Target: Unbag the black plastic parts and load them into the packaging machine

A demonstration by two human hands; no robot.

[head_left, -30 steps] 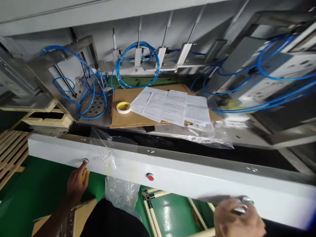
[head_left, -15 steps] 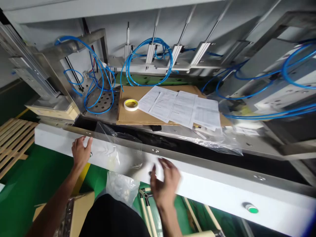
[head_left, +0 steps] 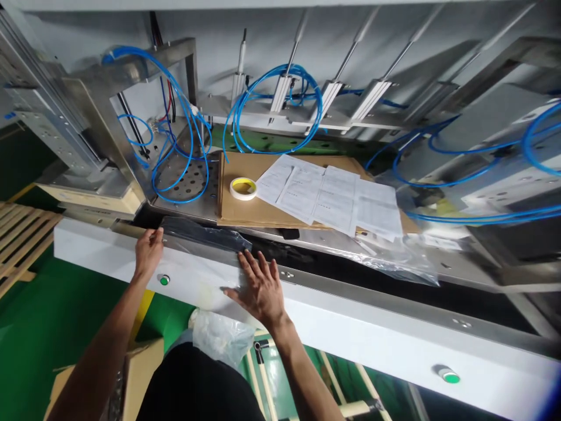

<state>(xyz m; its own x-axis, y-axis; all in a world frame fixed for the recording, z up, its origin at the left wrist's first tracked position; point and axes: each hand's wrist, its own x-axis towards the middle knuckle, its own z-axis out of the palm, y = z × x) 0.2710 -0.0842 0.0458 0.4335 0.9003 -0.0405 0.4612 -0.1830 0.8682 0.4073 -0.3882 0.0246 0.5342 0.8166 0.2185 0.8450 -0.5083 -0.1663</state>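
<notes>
A clear plastic bag (head_left: 205, 234) lies draped over the top edge of the long white beam (head_left: 359, 321), its upper part across the dark gap behind. At the bag's left corner, the fingers of my left hand (head_left: 149, 252) are pinched together on the plastic. My right hand (head_left: 262, 289) rests palm down with fingers spread, touching the bag's right side against the beam. Just below my left hand a green button (head_left: 164, 280) sticks out of the beam's front face. Another clear bag (head_left: 222, 338) with pale, unclear contents hangs under the beam by my lap.
Behind the beam, a cardboard sheet (head_left: 236, 213) carries a tape roll (head_left: 243, 189) and paper sheets (head_left: 324, 193). Blue air hoses (head_left: 236, 126) loop around metal cylinders (head_left: 280, 93). A wooden pallet (head_left: 21, 245), an open carton (head_left: 146, 368) and a cream tube frame (head_left: 263, 374) stand below.
My left hand has closed its fingers at the bag's corner. The right hand has moved left and flattened onto the bag, whose upper part now lies flatter over the gap.
</notes>
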